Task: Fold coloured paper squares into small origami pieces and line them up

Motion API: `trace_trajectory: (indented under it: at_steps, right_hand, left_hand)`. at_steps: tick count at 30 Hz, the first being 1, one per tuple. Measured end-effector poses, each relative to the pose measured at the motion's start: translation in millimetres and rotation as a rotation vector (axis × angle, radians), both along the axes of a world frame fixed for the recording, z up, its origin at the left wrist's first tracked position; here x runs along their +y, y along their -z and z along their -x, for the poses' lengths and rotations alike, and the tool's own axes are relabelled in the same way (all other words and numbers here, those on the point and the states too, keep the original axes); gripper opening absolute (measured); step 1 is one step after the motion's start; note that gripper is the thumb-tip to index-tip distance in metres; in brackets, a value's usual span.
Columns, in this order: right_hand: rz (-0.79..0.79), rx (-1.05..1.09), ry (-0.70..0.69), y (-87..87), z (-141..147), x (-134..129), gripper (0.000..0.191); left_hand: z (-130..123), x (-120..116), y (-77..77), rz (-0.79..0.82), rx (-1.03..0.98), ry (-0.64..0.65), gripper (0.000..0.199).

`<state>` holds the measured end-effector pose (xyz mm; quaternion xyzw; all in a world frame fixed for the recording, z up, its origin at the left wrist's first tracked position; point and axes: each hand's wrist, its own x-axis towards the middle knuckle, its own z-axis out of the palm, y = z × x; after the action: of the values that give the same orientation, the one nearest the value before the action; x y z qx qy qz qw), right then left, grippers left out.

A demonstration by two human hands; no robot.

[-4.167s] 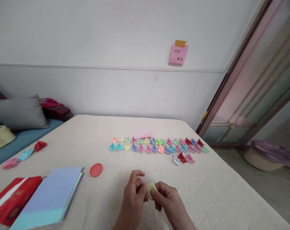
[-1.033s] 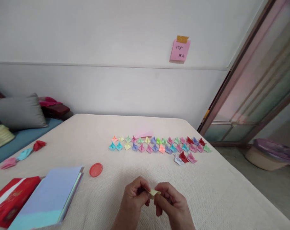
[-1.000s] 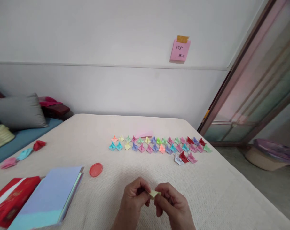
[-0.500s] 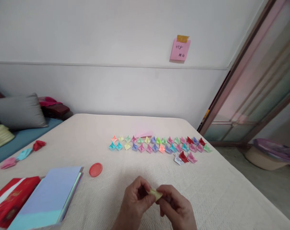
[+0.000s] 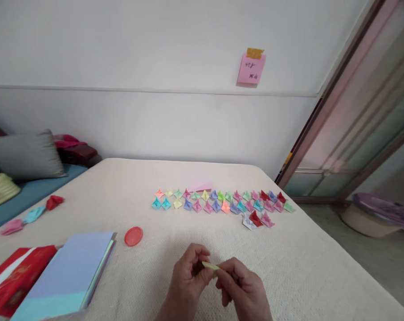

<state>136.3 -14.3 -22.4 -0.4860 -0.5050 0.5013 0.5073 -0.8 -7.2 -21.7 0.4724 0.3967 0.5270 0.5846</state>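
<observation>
A small pale yellow folded paper point(image 5: 210, 266) is held just above the cloth, near the front of the table. My left hand point(image 5: 189, 277) pinches its left end between thumb and fingers. At its right end, my right hand point(image 5: 242, 285) grips it with thumb and forefinger. The fingers cover much of the paper, so its full shape is hidden. Beyond my hands, several small folded paper boats point(image 5: 225, 206) in many colours stand in two long rows. A white one point(image 5: 249, 222), a red one point(image 5: 255, 219) and a pink one point(image 5: 267, 220) sit in front of the rows' right end.
A red round lid point(image 5: 133, 236) lies left of my hands. Further left are a stack of coloured paper point(image 5: 75, 267) and a red packet point(image 5: 21, 276). Three crumpled-looking paper pieces point(image 5: 34, 214) lie at the far left. A pink note point(image 5: 251, 69) is taped to the wall.
The yellow paper has turned and now shows a thinner, edge-on side. My right thumb and fingers have shifted slightly left along it, while my left hand stays nearly in place.
</observation>
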Motion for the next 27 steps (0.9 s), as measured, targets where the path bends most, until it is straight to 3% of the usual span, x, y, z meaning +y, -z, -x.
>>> trace_trajectory:
  at_steps: [5,10,18,23,27]
  right_hand:
    - [0.023,0.048,0.016,1.0,2.7,-1.5,0.032]
    - [0.052,0.045,-0.001,1.1,7.7,-3.9,0.036]
    - [0.083,0.09,-0.007,0.4,8.4,-1.5,0.035]
    - [0.099,0.142,-0.072,9.8,2.8,2.7,0.039]
    - [0.127,0.214,-0.068,12.2,-1.4,4.7,0.037]
  left_hand:
    - [1.6,0.6,-1.3,-0.028,0.207,0.051,0.018]
    - [1.5,-2.5,-4.0,-0.122,0.389,-0.081,0.025]
    - [-2.3,0.9,-2.4,0.11,0.049,-0.023,0.029]
    - [-1.6,2.5,0.3,0.139,0.003,-0.061,0.033]
    - [-3.9,3.0,-1.0,0.131,0.015,0.058,0.03]
